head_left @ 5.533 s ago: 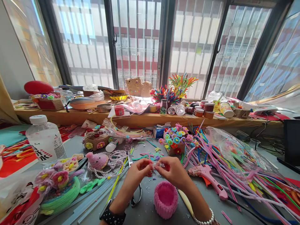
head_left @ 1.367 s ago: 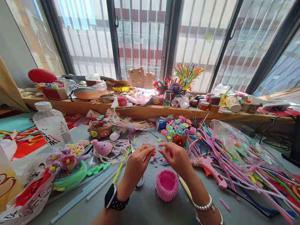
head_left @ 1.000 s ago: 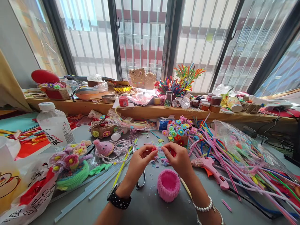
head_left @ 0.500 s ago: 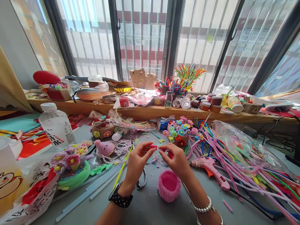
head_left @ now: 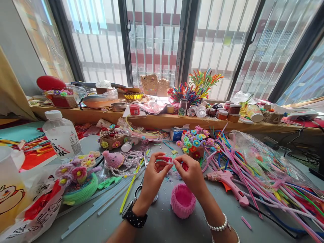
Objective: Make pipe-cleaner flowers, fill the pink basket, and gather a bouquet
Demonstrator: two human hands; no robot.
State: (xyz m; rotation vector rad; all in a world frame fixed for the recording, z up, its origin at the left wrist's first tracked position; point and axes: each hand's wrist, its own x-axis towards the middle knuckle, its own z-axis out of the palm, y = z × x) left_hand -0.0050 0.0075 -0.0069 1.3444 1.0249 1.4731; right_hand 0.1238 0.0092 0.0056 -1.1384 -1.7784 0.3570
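My left hand (head_left: 155, 175) pinches a small red-and-pink piece (head_left: 167, 159) between thumb and fingers; its exact kind is too small to make out. The fingertips of my right hand (head_left: 191, 173) are pressed together at the piece's right end. Something red (head_left: 185, 166) shows in the curl of the right fingers, mostly covered. Just below the hands stands a ribbed pink fuzzy cup (head_left: 182, 212), upright. Scissors (head_left: 137, 193) lie partly under my left wrist. To the right of my right hand rests a pink glue gun (head_left: 231, 187).
Pink pipe cleaners (head_left: 243, 172) and a clear plastic bag (head_left: 268, 155) cover the right. A flower basket (head_left: 193, 152) stands behind the hands. Leftward are glue sticks (head_left: 96, 209), a green pot (head_left: 82, 192), bead strings (head_left: 130, 162) and a water bottle (head_left: 63, 138).
Both hands stay together over the table, shifting the small red piece slightly between the fingertips. My left hand has turned a little, showing more of the scissors' handles. The view has drifted slightly.
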